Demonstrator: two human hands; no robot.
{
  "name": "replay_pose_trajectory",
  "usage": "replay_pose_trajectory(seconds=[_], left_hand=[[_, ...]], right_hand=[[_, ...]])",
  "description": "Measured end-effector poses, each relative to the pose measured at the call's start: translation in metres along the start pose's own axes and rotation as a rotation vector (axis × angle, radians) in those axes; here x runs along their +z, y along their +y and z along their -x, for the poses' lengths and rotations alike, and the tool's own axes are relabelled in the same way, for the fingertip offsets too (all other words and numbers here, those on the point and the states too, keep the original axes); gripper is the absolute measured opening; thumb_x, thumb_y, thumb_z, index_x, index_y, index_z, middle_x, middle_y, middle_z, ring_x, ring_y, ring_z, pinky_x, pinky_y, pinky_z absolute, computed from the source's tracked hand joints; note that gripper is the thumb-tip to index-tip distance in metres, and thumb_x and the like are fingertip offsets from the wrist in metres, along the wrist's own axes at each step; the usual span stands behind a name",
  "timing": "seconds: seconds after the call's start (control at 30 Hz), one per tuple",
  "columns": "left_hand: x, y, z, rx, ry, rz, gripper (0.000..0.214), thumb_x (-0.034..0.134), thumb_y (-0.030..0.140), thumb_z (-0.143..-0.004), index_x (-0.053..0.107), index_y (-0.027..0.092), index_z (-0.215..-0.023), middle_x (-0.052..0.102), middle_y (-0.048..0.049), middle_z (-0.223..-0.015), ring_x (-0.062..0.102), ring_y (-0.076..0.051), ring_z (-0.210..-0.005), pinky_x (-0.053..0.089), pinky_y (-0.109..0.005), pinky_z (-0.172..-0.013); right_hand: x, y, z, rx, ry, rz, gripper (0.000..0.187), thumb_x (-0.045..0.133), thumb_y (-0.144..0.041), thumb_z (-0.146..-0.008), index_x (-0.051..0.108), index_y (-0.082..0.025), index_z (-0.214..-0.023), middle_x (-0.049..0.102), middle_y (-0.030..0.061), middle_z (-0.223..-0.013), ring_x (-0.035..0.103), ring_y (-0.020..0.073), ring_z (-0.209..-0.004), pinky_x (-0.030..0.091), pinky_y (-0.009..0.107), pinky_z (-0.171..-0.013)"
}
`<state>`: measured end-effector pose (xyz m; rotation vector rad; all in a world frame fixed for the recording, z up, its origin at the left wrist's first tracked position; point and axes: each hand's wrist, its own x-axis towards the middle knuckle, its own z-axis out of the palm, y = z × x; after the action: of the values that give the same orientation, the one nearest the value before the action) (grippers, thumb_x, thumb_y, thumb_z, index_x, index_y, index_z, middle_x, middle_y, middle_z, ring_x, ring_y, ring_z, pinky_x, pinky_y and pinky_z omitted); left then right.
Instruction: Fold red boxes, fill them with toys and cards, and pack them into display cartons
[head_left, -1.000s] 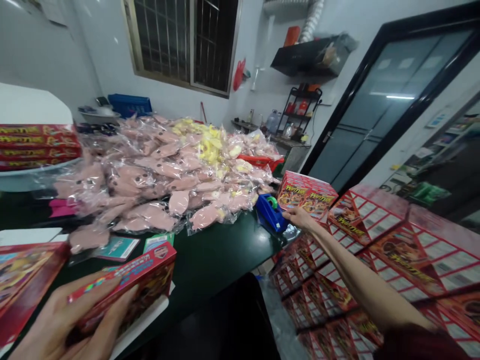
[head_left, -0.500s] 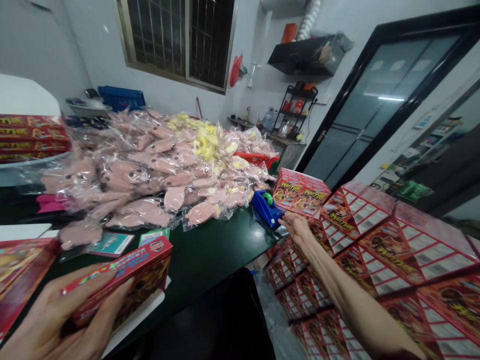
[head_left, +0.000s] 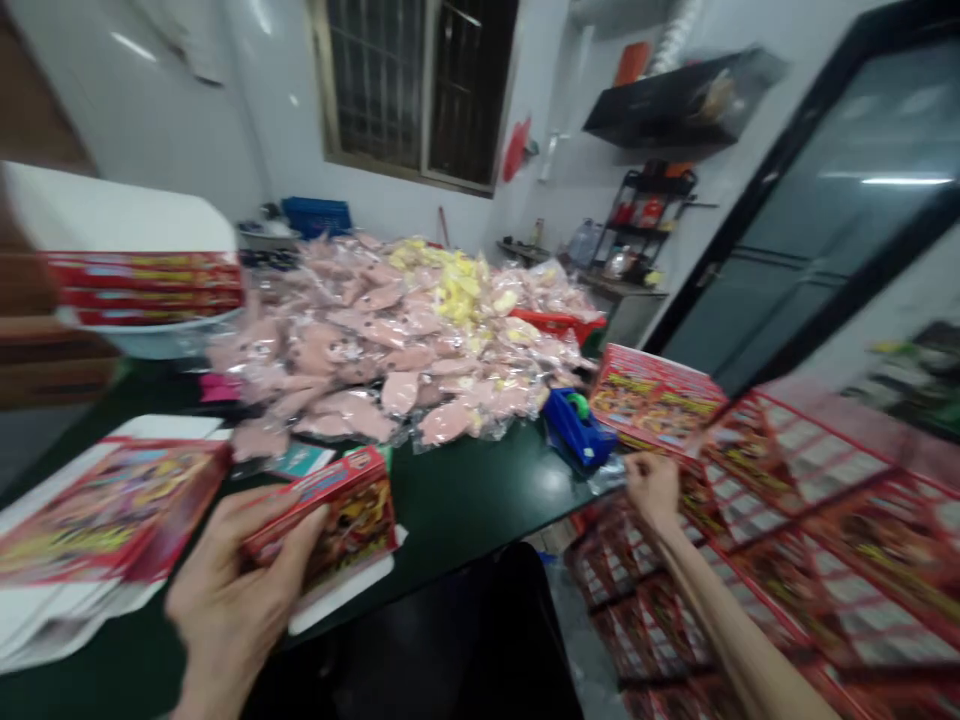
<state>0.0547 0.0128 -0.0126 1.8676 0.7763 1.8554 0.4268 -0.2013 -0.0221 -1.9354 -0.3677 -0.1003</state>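
Observation:
My left hand [head_left: 240, 590] is shut on a small red printed box [head_left: 352, 525], gripping it from below at the table's near edge. A larger flat red box [head_left: 112, 510] lies just left of that hand on white sheets. My right hand [head_left: 652, 490] rests at the table's edge with its fingers loosely curled, blurred, and holding nothing I can see. Right beside it stands a tilted red box [head_left: 656, 400], and a blue tape dispenser [head_left: 574, 428] sits to its left.
A dark green table [head_left: 487, 490] carries a large heap of pink and yellow plastic-bagged soft items [head_left: 397, 345]. Red display boxes with perforated fronts [head_left: 810, 530] are stacked at the right. Several red boxes [head_left: 142, 290] sit on a white surface at the left.
The view has swung left, shifting the whole scene rightward. My left hand has lifted its box up from the bottom edge and turned it. My right hand stays near the table's edge.

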Motion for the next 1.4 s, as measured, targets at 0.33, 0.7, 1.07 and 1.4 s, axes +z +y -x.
replay_pose_trajectory(seconds=[0.33, 0.7, 1.07, 1.4], left_hand=[[-0.008, 0.022, 0.01, 0.14, -0.105, 0.038, 0.026, 0.069, 0.008, -0.071, 0.059, 0.02, -0.091, 0.061, -0.0017, -0.091, 0.062, -0.013, -0.08, 0.051, -0.024, -0.066], [-0.008, 0.021, 0.018, 0.01, -0.095, 0.044, 0.033, 0.071, 0.019, -0.072, 0.054, 0.021, -0.1, 0.06, 0.001, -0.083, 0.059, -0.011, -0.068, 0.049, -0.021, -0.061], [-0.012, 0.021, 0.014, 0.018, -0.164, 0.061, 0.034, 0.072, 0.021, -0.071, 0.054, 0.02, -0.1, 0.06, 0.0002, -0.084, 0.059, -0.011, -0.07, 0.049, -0.021, -0.062], [-0.015, 0.023, 0.007, 0.084, -0.222, 0.027, 0.035, 0.071, 0.019, -0.072, 0.055, 0.02, -0.103, 0.062, -0.0016, -0.089, 0.061, -0.013, -0.077, 0.05, -0.024, -0.067]], right_hand=[[0.058, -0.156, 0.182, -0.434, -0.592, -0.49, 0.027, 0.057, -0.021, -0.082, 0.056, -0.023, -0.108, 0.054, -0.0063, -0.056, 0.049, 0.0078, -0.043, 0.041, 0.019, -0.043], [0.106, -0.179, 0.226, 0.067, -0.876, -0.803, 0.068, 0.062, -0.02, -0.075, 0.024, -0.021, -0.132, 0.057, -0.0096, -0.054, 0.043, 0.0058, -0.038, 0.037, 0.015, -0.036], [0.109, -0.18, 0.222, 0.119, -0.863, -0.673, 0.062, 0.065, -0.027, -0.072, 0.032, -0.019, -0.124, 0.056, -0.01, -0.052, 0.039, 0.005, -0.035, 0.03, 0.013, -0.031], [0.094, -0.186, 0.222, 0.011, -0.854, -0.724, 0.049, 0.06, -0.025, -0.078, 0.035, -0.019, -0.119, 0.055, -0.0102, -0.057, 0.038, 0.0025, -0.041, 0.028, 0.013, -0.038]])
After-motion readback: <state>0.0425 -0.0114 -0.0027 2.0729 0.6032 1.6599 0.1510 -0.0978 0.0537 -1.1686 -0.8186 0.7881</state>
